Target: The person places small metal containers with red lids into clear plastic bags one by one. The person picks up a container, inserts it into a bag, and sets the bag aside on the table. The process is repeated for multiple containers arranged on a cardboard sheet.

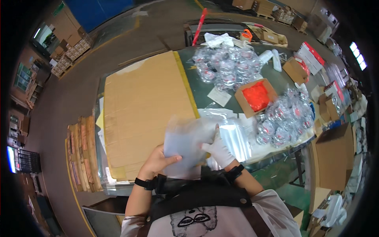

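A translucent plastic bag (pixel 181 144), smeared by motion, is held upright in front of me. My left hand (pixel 157 161) is bare and grips its lower left side, thumb on the near face. At its right edge is my right hand (pixel 221 151) in a white glove, thumb and forefinger spread apart; whether it touches the bag I cannot tell. Under and beyond the right hand lie clear plastic sleeves (pixel 236 136), flat and shiny on the table. To the left is a large flat cardboard sheet (pixel 146 106) with yellow tape along its edges.
Piles of clear-wrapped round items (pixel 226 67) and more such items (pixel 282 122) stand at the back and right. Between them sits a small carton (pixel 243 103) with red contents. An open cardboard box (pixel 333 154) is at far right; wooden pallet boards (pixel 83 154) lean at left.
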{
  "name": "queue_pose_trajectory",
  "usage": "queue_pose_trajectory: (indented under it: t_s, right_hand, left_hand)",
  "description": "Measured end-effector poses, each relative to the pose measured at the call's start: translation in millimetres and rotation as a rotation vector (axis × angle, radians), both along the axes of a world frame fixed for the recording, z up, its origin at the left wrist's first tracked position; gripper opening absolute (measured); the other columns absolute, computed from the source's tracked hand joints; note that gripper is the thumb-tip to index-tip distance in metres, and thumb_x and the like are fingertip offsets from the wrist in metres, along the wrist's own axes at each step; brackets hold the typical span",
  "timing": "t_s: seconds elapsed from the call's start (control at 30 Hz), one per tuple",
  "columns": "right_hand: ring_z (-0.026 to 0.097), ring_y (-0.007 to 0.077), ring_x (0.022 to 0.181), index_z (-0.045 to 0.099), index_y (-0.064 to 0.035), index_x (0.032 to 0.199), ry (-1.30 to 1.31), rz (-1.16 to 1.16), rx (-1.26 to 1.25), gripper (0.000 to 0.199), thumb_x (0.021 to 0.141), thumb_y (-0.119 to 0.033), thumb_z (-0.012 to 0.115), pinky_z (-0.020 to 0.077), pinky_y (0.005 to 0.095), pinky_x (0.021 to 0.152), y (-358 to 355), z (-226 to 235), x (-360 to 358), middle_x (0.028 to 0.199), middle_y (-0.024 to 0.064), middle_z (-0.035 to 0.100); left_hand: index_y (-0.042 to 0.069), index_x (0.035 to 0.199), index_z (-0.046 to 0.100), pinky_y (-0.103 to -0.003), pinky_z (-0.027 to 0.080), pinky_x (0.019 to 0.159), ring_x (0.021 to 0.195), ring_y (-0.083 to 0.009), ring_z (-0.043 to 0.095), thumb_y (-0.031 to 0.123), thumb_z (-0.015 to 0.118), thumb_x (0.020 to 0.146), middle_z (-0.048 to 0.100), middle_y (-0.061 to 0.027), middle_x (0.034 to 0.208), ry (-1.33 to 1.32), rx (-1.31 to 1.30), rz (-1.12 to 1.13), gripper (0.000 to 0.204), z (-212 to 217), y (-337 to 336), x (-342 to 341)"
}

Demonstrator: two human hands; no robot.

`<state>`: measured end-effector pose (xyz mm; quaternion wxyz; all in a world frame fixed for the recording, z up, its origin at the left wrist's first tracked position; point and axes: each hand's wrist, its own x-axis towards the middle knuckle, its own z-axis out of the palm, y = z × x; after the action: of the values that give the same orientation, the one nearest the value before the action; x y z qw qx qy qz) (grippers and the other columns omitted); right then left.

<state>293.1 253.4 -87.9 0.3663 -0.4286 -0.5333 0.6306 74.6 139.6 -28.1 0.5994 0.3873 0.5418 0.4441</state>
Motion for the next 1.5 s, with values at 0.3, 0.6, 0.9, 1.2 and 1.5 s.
queue_pose_trajectory:
  t_s: [0.3,0.6,0.9,1.2,1.5]
  right_hand:
    - [0.065,0.0145,0.081,0.069,0.0016,0.098,-0.205,0.176,-0.255,0.023,0.079,-0.011,0.075,0.053,0.0297,0.075,67,12,159,0.089,0.006,0.07]
    - [0.065,0.0345,0.09,0.062,0.0033,0.11,-1.221,-0.201,1.024,0.039,0.082,-0.024,0.068,0.0534,0.0398,0.074,59,33,133,0.1,0.0228,0.066]
    - [0.065,0.0296,0.098,0.054,0.0101,0.125,-0.845,0.174,0.135,0.059,0.091,-0.037,0.064,0.0494,0.0353,0.089,47,-28,-31,0.108,0.0221,0.067]
    - [0.066,0.0224,0.092,0.063,0.0071,0.116,-0.394,-0.147,-0.101,0.049,0.085,-0.028,0.073,0.0519,0.0357,0.082,-14,22,-66,0.108,0.0151,0.068]
    - [0.06,0.016,0.074,0.063,0.0108,0.102,-0.409,-0.734,0.085,0.043,0.094,-0.031,0.061,0.0513,0.0321,0.068,-230,12,171,0.09,0.0103,0.068]
  left_hand:
    - [0.002,0.131,0.051,-0.032,0.049,0.088,0.108,-0.0171,0.056,0.016,0.077,0.083,0.059,-0.0079,0.117,-0.038,-0.145,0.092,0.056,-49,31,102]
    - [-0.001,0.132,0.046,-0.033,0.051,0.08,0.101,-0.0232,0.056,0.031,0.07,0.088,0.051,-0.0134,0.12,0.679,-0.189,1.001,0.059,-88,-97,-118]
    - [-0.01,0.096,0.066,-0.041,0.054,0.073,0.082,-0.0326,0.07,0.047,0.076,0.078,0.069,-0.026,0.088,0.896,-0.437,0.884,0.06,-102,-156,-236]
    - [-0.007,0.09,0.064,-0.032,0.053,0.062,0.068,-0.019,0.066,0.028,0.082,0.077,0.07,-0.0153,0.082,0.464,-0.228,1.079,0.041,-65,-186,-227]
    - [0.002,0.101,0.064,-0.036,0.053,0.074,0.084,-0.0263,0.068,0.041,0.081,0.075,0.07,-0.0147,0.09,0.546,0.076,0.657,0.05,-46,-218,-82]
